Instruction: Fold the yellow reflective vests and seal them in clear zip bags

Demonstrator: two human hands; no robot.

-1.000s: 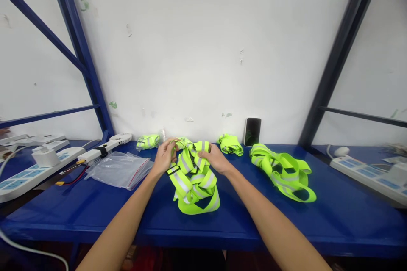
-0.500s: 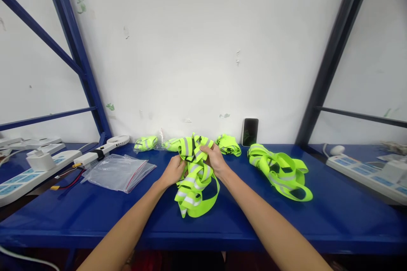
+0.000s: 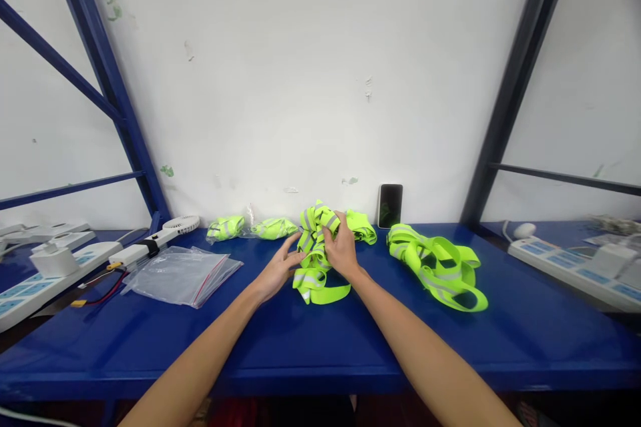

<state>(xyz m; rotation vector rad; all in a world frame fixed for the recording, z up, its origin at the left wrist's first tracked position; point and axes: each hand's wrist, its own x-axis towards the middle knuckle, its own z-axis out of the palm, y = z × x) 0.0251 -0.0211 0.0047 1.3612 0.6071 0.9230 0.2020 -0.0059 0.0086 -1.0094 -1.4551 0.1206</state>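
Neon-yellow reflective vest [image 3: 311,278] is lying bunched mid-frame on the blue counter [image 3: 501,347], right hand [image 3: 342,248] curling its fingers [image 3: 340,223] over the top, grip unclear, left hand [image 3: 277,272] spreading its fingers apart just beside it.

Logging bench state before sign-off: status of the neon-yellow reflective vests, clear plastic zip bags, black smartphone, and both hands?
Bunched neon-yellow reflective vest: crumpled, tangled, under the hands.
Left hand: open, fingers spread, beside the vest.
Right hand: fingers curled, gripping the vest.
Looped neon-yellow reflective vest: loose, unfolded.
Rear neon-yellow vest bundles: folded, compact.
Clear plastic zip bags: lying flat, overlapping.
Black smartphone: standing upright, screen dark.
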